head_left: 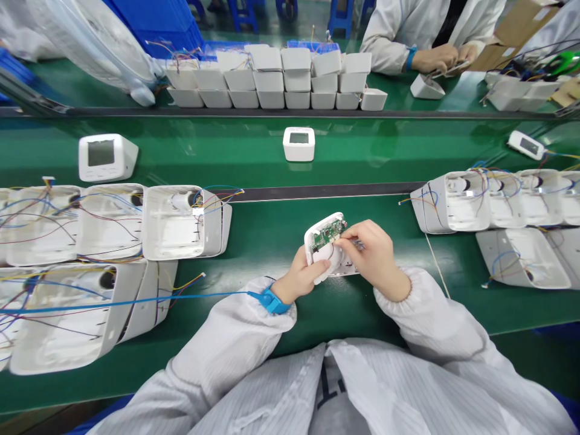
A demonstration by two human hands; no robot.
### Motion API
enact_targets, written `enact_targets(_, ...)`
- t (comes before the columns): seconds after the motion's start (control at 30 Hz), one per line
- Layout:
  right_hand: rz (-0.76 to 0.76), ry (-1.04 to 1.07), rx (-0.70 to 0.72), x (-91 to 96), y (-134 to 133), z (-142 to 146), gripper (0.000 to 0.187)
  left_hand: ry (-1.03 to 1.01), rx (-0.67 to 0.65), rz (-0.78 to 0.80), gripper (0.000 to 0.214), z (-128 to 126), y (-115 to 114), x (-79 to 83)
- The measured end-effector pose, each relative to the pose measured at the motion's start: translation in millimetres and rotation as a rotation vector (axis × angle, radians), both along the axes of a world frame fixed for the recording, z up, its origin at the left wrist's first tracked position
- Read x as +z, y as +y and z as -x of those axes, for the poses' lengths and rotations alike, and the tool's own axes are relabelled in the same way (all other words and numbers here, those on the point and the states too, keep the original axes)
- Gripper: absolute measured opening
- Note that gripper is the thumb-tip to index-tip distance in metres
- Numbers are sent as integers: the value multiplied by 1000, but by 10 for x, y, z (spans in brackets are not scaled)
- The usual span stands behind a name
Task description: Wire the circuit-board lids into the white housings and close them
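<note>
My left hand (pixel 307 273) is closed around the lower left side of a white plastic housing (pixel 310 243), its thumb lying across the open inside. A green circuit board (pixel 328 234) sits in the upper part of that housing, facing me. At the board's right edge, my right hand (pixel 371 251) pinches with thumb and forefinger close to a small pale connector. Whether a wire or plug is between those fingertips is too small to make out. The housing is tilted and held above the green bench (pixel 254 260). A blue wrist strap (pixel 273 300) is around my left wrist.
White open casings (pixel 176 232) with loose wires stand at left, and more casings (pixel 466 202) at right. Finished-looking display units (pixel 299 145) stand on the moving-belt-like strip. Stacked white casings (pixel 269 81) line the far side. A co-worker's hands (pixel 441 59) handle parts opposite. A blue cord (pixel 136 301) runs left.
</note>
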State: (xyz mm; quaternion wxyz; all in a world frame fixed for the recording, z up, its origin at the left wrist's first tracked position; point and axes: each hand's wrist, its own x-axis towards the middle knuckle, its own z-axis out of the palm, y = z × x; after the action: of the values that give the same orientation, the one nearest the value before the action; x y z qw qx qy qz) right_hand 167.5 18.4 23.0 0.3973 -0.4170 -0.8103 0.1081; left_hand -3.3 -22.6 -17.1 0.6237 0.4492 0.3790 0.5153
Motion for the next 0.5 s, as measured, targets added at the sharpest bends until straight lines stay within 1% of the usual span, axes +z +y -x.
enact_targets(0.03, -53, 20, 16, -5, 48, -34, 18, -14, -17, 15, 38, 6, -1, 7)
enact_targets(0.1, -128, 16, 88, -18, 140, -104, 36, -41, -60, 42, 38, 18, -3, 19)
enact_targets(0.13, -131, -14, 142, -24, 174, -134, 45, -55, -81, 55, 38, 23, -4, 22)
enact_targets(0.17, -115, -53, 193, -31, 195, -156, 50, -67, -98, 67, 37, 27, -5, 24)
enact_targets(0.2, -91, -89, 230, -38, 204, -171, 52, -76, -109, 76, 36, 30, -5, 25)
enact_targets(0.27, -68, -136, 253, -49, 188, -177, 51, -84, -129, 85, 33, 33, -6, 27)
enact_targets(0.33, -84, -150, 228, -56, 148, -160, 51, -106, -143, 97, 32, 28, -11, 30)
enact_targets(0.43, -122, -136, 202, -64, 103, -123, 49, -187, -146, 131, 39, 14, -9, 35)
enact_targets(0.5, -115, -108, 180, -65, 100, -100, 46, -216, -140, 135, 44, 18, 14, 34)
